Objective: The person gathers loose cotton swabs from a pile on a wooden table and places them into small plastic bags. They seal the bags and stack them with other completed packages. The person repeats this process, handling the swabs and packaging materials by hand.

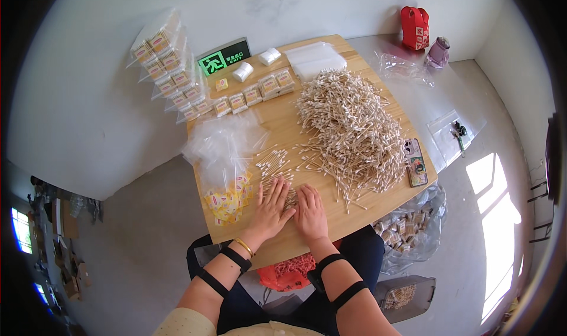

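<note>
1. Left hand (273,209) lies flat on the table (331,224), fingers spread, palm down; it grips nothing, only presses on a small bunch of swabs (288,195).
2. Right hand (310,213) lies flat just beside it, fingers together, likewise clamped on nothing; its fingertips touch the same bunch.
3. That bunch sits under and just ahead of both sets of fingertips, between the hands, so neither hand is clearly nearer.
4. Its sticks run roughly away from the person, in line with the fingers; exact ends are hidden by the hands.
5. Another small loose group (273,162) lies farther ahead, on the left hand's side, sticks slanting up to the right.
6. Beyond the right hand spreads the big pile (348,129), its sticks pointing every way.
7. Clear bags (221,144) and yellow labels (229,201) lie to the left hand's outer side.
</note>
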{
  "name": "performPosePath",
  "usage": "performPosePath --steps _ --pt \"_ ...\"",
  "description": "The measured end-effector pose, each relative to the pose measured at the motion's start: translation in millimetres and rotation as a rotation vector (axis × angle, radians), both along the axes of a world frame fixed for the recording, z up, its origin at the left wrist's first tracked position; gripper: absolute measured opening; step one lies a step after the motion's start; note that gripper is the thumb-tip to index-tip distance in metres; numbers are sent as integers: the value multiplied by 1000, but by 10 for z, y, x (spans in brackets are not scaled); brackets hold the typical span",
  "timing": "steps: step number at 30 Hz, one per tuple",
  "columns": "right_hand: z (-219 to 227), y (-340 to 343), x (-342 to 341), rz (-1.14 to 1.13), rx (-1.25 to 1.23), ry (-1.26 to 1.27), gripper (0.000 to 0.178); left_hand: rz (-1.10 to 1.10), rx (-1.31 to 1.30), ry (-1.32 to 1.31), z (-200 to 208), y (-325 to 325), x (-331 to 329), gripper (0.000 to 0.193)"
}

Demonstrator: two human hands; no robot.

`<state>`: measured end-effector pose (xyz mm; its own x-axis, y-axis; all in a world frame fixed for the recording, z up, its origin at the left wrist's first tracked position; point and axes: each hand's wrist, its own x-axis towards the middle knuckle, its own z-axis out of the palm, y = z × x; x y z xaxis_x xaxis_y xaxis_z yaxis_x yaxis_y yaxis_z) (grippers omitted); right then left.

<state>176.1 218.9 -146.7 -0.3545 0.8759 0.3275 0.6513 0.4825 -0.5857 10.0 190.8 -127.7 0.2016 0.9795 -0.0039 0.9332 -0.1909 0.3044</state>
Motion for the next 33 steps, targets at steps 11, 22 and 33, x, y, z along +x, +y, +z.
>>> performPosePath --steps 11,22,33 --pt "31 2 1 -14 20 44 43 -142 -15 58 90 -88 -199 81" --pt "27 1 24 -16 21 38 45 -68 16 176 244 -63 11 88" --pt "46 -4 7 -13 1 89 43 -130 39 78 -25 -405 40 91"
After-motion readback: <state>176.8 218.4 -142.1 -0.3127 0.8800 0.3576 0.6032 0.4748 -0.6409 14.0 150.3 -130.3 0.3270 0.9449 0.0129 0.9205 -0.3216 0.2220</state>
